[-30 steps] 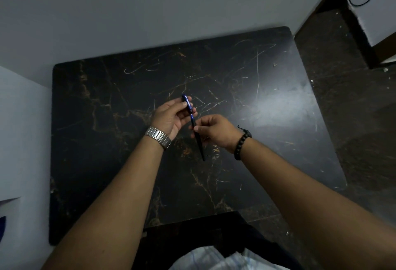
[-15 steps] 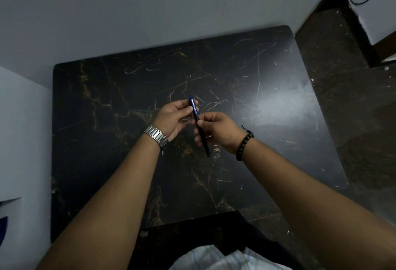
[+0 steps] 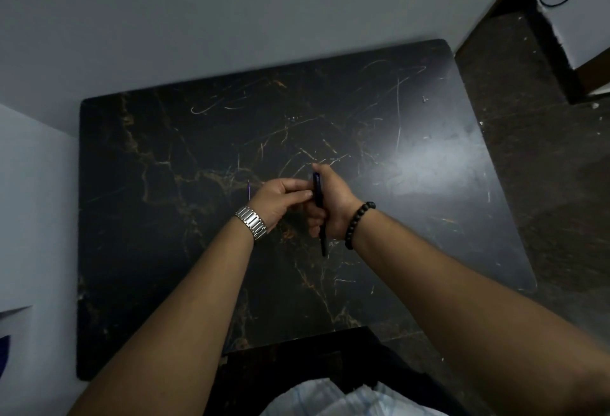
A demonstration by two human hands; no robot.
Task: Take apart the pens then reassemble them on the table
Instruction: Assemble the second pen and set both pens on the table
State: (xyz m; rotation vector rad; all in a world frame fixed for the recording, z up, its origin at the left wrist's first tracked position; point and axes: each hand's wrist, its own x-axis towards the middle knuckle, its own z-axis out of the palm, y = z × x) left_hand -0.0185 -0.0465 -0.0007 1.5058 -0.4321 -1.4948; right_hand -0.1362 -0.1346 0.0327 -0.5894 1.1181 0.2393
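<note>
A dark blue pen (image 3: 318, 196) stands nearly upright above the middle of the black marble table (image 3: 165, 250). My right hand (image 3: 333, 204) is wrapped around its barrel, and the dark tip pokes out below the fist. My left hand (image 3: 282, 199), with a metal watch at the wrist, pinches the pen's upper part from the left. A thin pale line (image 3: 248, 189) shows just left of my left hand; I cannot tell whether it is a pen part or a scratch.
The table has a grey wall behind it and a white wall along its left edge. Dark floor lies to the right, with a white cabinet (image 3: 581, 2) at the far right. A dark chair edge (image 3: 297, 349) and my lap are at the bottom.
My right hand has slid up the pen and closed around the barrel as a fist. The pen has turned more upright, and my left hand now pinches it from the side.
</note>
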